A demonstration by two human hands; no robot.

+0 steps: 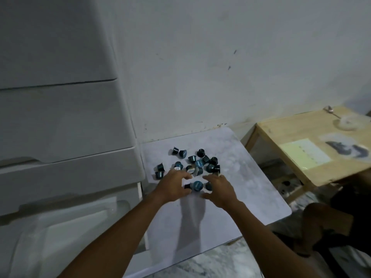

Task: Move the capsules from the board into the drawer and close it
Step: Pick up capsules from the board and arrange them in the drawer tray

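Capsules [192, 165] lay scattered on the board [241, 187] beside the open drawer [66, 227]; left hand [173, 187] and right hand [219, 190] hovered with open grip, best cupping inward to gather several at once

No legible text — print on capsules [197, 185] lids and paper sheet [304, 153] too blurred.
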